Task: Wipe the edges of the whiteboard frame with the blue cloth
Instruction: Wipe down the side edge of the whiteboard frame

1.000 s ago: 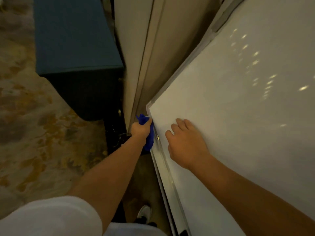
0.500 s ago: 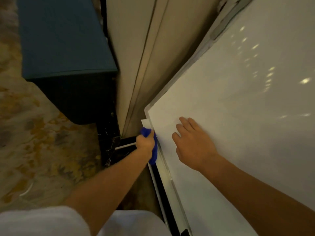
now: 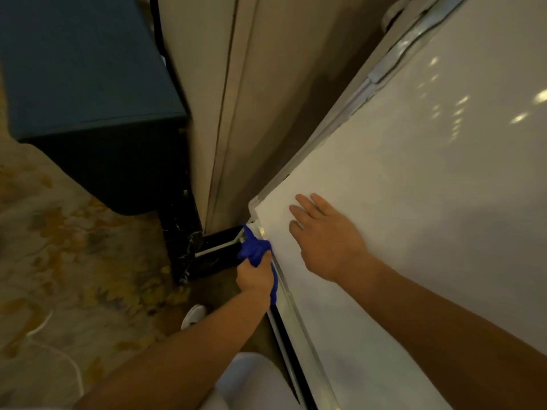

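The whiteboard (image 3: 414,202) fills the right half of the view, tilted, with a silver frame (image 3: 288,300) along its lower edge and a corner at centre. My left hand (image 3: 256,276) is shut on a bunched blue cloth (image 3: 253,250) and presses it against the frame just below that corner. My right hand (image 3: 325,238) lies flat on the white surface beside the corner, fingers spread, holding nothing.
A beige wall panel (image 3: 236,99) stands behind the board. A dark blue upholstered block (image 3: 83,69) sits at the upper left on patterned carpet (image 3: 74,276). A white cable (image 3: 59,350) lies on the carpet. My white shoe (image 3: 194,315) shows beneath my left arm.
My left hand with the cloth has slid down along the frame away from the corner. The right hand has stayed flat on the board. The view has shifted a little.
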Tool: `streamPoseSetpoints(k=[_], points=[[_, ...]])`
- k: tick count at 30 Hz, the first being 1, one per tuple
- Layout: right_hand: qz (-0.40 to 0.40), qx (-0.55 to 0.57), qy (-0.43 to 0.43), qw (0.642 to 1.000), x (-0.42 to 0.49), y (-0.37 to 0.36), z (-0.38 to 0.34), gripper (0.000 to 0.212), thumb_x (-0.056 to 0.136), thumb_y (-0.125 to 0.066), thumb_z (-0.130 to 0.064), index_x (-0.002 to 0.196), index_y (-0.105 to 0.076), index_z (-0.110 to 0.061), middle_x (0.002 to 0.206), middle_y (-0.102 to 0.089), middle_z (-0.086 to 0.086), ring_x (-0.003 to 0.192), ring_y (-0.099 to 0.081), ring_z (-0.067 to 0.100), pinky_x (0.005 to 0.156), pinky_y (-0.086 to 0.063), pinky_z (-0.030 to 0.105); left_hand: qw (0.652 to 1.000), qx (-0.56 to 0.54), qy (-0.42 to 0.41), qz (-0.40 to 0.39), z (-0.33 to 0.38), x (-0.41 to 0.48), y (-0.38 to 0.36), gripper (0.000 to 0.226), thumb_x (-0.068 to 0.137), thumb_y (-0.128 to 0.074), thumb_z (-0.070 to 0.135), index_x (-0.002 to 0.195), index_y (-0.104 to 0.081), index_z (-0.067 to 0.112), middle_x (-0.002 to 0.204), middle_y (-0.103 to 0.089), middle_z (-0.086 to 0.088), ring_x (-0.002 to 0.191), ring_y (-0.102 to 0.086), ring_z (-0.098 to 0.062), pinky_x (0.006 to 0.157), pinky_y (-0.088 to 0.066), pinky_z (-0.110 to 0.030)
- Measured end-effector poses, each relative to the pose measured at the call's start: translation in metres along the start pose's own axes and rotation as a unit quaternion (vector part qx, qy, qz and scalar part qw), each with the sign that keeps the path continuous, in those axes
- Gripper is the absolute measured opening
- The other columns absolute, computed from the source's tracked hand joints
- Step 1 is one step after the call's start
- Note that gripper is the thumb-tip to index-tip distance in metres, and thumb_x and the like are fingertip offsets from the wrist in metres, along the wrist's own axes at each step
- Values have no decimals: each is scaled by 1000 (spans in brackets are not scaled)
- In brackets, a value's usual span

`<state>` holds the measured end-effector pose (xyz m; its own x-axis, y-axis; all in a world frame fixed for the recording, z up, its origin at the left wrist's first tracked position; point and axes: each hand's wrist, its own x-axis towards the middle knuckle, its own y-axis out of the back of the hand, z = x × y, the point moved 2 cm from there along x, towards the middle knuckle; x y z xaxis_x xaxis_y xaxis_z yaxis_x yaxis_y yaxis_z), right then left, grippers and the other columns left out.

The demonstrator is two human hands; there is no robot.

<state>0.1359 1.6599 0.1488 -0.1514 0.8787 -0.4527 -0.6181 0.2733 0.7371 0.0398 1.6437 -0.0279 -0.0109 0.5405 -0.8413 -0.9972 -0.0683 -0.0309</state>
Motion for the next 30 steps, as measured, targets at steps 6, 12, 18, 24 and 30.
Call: streamPoseSetpoints(k=[6, 12, 18, 24, 30], points=[[0, -35, 0, 999, 1, 2, 6, 61, 94, -41, -47, 148, -35, -19, 163, -12, 14, 150, 2, 36, 117, 10, 53, 999, -33, -20, 23, 37, 21, -2, 44, 86, -68, 29, 120, -57, 4, 119, -62, -15, 108, -57, -33, 100, -43, -43], [7, -30, 1, 1000, -5, 6, 7, 61, 97, -36, -48, 150, -31, -19, 163, -5, 17, 149, 8, 39, 117, 13, 56, 990, 10, -134, 42, 135, 59, 3, 43, 89, -61, 36, 122, -54, 10, 92, -58, 0, 98, -56, -27, 82, -37, -34], [-7, -35, -2, 999, -9, -1, 5, 66, 97, -33, -47, 153, -18, -16, 163, 5, 18, 146, 17, 41, 114, 18, 58, 993, 83, -55, -59, 165, 60, -15, 64, 94, -40, 53, 135, -45, 4, 127, -55, -17, 115, -52, -38, 94, -39, -41], [-25, -65, -12, 997, -5, -9, 10, 70, 97, -25, -52, 153, -3, -16, 161, 14, 17, 144, 23, 42, 110, 25, 59, 992, 57, -35, -105, 171, 30, -36, 62, 97, -27, 54, 136, -44, 8, 130, -54, -16, 108, -52, -33, 86, -36, -36], [-58, -72, -42, 995, -6, -19, 27, 71, 97, -33, -47, 153, -6, -12, 162, 9, 17, 147, 17, 39, 99, 35, 57, 968, 33, -142, -206, 197, -37, -83, 73, 88, -30, 70, 136, -43, 17, 113, -56, -1, 100, -54, -23, 92, -39, -39]])
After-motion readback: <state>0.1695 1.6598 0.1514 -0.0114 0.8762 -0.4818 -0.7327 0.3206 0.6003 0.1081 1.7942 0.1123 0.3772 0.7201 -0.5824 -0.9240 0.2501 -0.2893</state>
